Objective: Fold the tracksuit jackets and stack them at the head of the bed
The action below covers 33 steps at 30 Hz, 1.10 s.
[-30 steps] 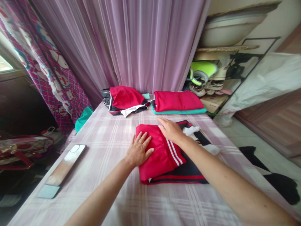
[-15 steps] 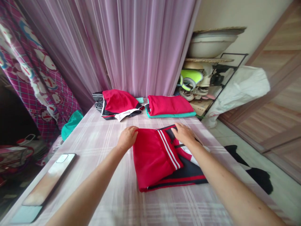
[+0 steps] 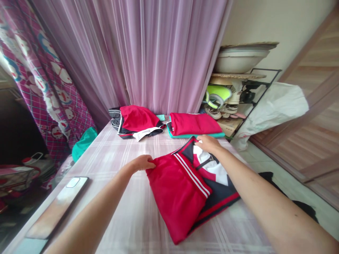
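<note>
A partly folded garment (image 3: 177,194), red with white stripes along a band and a dark, white and red part beside it, lies tilted on the checked tablecloth (image 3: 124,225). My left hand (image 3: 144,163) pinches its upper left corner between thumb and fingers. At the upper edge, my right hand (image 3: 208,144) has its fingers closed on the dark fabric near the top corner. Part of the right side is hidden behind my right forearm. Beyond it sit a folded red garment on a teal one (image 3: 196,124) and a looser red and black garment (image 3: 139,120).
A phone (image 3: 59,208) lies at the table's left edge. Purple curtains (image 3: 164,53) hang behind the table. On the right stand a rack (image 3: 261,95) with shoes and basins, and a white bag (image 3: 278,106). A teal cloth (image 3: 84,143) is at the far left edge.
The garment has turned clockwise, its lower left corner coming nearer to me. My left hand has shifted lower in the view, and more of the white and dark part shows.
</note>
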Motion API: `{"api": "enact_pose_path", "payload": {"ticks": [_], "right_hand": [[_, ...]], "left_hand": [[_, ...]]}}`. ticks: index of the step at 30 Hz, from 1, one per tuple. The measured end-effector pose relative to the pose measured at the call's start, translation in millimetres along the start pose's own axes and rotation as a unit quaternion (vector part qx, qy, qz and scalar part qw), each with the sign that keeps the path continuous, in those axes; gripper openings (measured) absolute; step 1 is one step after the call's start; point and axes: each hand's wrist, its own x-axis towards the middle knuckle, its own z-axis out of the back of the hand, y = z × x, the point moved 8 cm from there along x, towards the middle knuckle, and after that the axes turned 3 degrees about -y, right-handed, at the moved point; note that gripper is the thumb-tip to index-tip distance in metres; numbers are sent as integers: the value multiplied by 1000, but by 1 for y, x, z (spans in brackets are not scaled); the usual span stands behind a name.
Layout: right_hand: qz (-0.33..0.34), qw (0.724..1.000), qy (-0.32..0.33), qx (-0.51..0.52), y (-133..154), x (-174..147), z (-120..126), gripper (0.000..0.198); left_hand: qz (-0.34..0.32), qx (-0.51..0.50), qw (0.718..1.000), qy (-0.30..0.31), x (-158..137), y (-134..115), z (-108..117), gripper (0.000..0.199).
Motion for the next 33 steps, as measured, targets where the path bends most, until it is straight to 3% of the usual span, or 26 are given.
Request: {"api": "enact_pose_path", "payload": {"ticks": [4,7,9,11,13,16,19,21,25,29,31,33], "right_hand": [[137,985,-87,58,103,27,35,27],[216,963,-92,133,181,44,41,27],[244,950,-87,176,215,50,39,32],[246,946,-82,194,226,51,31,37],[210,959,-65,177,211,47,15,35],[86,989,-31,115,151,31,-16,34],[-49,996,7,77,87,3,-48,43],[-101,991,38,84,61,-15,-66,48],[-108,983,62,137,52,-35,-82,37],[-100,984,55,136,58,-35,-72,33],[-92,989,22,116,62,-28,-58,34],[-61,993,-11,99,73,-17,-45,34]], "left_hand": [[26,-128,990,-47,-68,42,-5,21],[63,-220,968,-100,-120,77,-9,31],[94,-225,962,-125,-144,95,-11,40],[126,-247,953,-123,-153,109,-16,52],[148,-291,939,-109,-150,119,-19,66],[152,-305,935,-103,-133,126,-17,75],[131,-251,953,-105,-115,120,-13,67],[118,-193,967,-118,-110,112,-13,56],[84,-94,985,-118,-117,92,-22,35],[110,-80,991,-1,-128,92,-29,35],[124,-32,992,-3,-126,95,-7,38],[109,61,989,-79,-113,92,32,39]]}}
